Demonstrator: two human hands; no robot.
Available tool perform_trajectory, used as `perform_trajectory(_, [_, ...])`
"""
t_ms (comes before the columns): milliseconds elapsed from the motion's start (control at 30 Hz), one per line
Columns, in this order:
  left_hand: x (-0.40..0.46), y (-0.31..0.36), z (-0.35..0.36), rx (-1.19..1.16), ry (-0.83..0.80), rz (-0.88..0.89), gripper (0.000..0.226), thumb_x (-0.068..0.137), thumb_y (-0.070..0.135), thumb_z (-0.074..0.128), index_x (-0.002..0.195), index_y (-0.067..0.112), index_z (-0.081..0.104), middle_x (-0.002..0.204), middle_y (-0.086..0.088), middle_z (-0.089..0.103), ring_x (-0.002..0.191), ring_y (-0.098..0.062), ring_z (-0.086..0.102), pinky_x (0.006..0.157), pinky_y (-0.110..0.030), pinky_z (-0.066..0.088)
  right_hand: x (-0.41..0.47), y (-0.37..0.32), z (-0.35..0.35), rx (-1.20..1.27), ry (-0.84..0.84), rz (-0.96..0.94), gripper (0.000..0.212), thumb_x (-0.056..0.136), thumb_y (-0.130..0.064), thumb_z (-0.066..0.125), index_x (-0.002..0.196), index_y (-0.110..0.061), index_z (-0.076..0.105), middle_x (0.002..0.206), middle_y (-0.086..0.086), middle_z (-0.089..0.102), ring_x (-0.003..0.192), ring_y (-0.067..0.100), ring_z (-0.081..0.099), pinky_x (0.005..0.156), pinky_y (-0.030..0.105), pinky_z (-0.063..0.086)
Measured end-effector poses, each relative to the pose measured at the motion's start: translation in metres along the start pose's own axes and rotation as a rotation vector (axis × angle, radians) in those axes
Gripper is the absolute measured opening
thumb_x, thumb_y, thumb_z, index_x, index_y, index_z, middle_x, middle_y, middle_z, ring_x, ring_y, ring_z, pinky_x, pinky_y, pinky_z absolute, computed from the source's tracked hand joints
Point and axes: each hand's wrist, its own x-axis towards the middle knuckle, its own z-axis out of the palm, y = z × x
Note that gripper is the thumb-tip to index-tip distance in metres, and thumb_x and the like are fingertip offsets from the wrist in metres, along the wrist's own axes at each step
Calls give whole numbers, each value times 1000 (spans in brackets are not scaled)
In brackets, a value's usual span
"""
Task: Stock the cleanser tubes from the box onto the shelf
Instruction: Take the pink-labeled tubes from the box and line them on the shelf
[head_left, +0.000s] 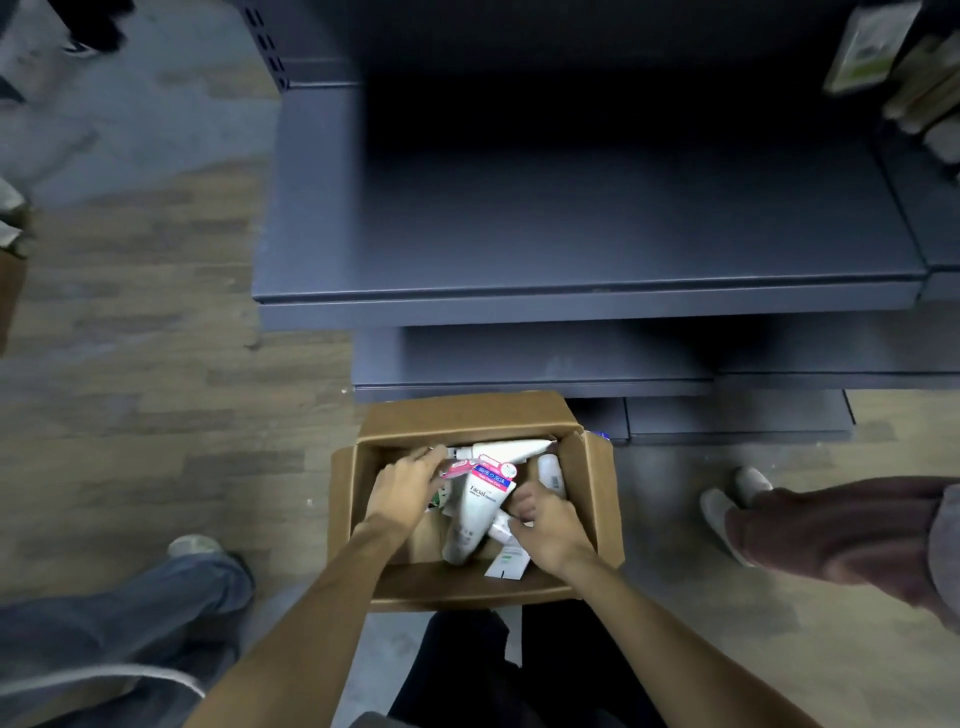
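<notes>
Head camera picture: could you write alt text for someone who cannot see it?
Both hands, left hand and right hand, reach into an open cardboard box of white cleanser tubes on the floor. Ahead stands a dark metal shelf; other people's legs and shoes flank the box.

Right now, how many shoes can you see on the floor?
3: one pale shoe at the left by the blue jeans, and two pale shoes side by side at the right. Others may be hidden.

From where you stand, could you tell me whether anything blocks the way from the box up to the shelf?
Nothing visible does. The box sits open on the floor just below the shelf, whose surface shows bare in the middle. Both hands, left hand and right hand, are among the tubes.
</notes>
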Motion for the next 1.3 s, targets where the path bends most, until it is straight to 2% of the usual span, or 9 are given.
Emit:
perform_trajectory(133, [-11,21,-17,-254,114,61,25,90,25,68,106,28,49,87,-1,70,77,-23,63,70,-37,52,2,-9,7,69,19,14,25,85,-11,71,107,-15,59,91,-2,67,91,15,67,90,35,55])
perform_trajectory(267, [-11,38,-33,-361,117,133,21,88,23,73,105,19,61,97,0,73,88,-20,66,79,-34,53,0,-23,1,215,119,-17,40,80,-17,82,111,-23,58,99,-8,68,94,9,68,88,31,56])
perform_trajectory(400, [-17,42,-45,-461,115,195,32,87,27,74,118,27,65,108,10,74,99,-7,66,89,-30,53,-8,-35,-8,225,132,-91,44,77,-18,85,102,-37,56,98,-21,65,97,-1,64,90,25,53])
perform_trajectory(533, [-25,46,-63,-533,150,252,36,85,28,77,119,24,68,107,10,74,98,-4,67,89,-34,56,-19,-48,-16,245,141,-145,38,79,-18,83,106,-32,59,98,-19,67,101,2,65,84,15,52])
perform_trajectory(700, [-34,54,-98,-596,207,325,37,81,30,76,116,24,69,104,10,75,97,-5,70,90,-39,57,-33,-68,-29,262,161,-251,32,81,-21,81,107,-28,63,102,-13,73,99,0,68,91,27,56])
perform_trajectory(833, [-42,64,-130,-584,290,401,35,82,23,77,116,23,69,105,10,75,96,-2,70,90,-34,56,-46,-91,-45,288,206,-332,32,83,-14,80,109,-21,62,100,-9,73,90,-3,70,87,20,56])
perform_trajectory(1000, [-48,80,-170,-566,353,474,37,86,23,76,122,21,66,109,13,73,98,2,68,86,-24,56,-57,-118,-69,278,316,-412,39,79,-21,83,113,-20,64,100,-5,75,90,4,73,88,29,59])
perform_trajectory(1100, [-53,92,-197,-569,379,522,37,86,21,76,121,21,65,106,16,71,98,6,66,83,-16,54,-67,-137,-88,259,369,-477,38,81,-21,82,114,-21,62,102,-6,74,91,1,71,86,22,58])
perform_trajectory(1300, [-67,121,-256,-668,551,597,31,81,20,80,109,19,68,101,12,74,95,-1,69,83,-20,57,-95,-185,-133,267,457,-609,44,82,-26,81,122,-21,62,106,-10,72,97,2,70,88,22,57])
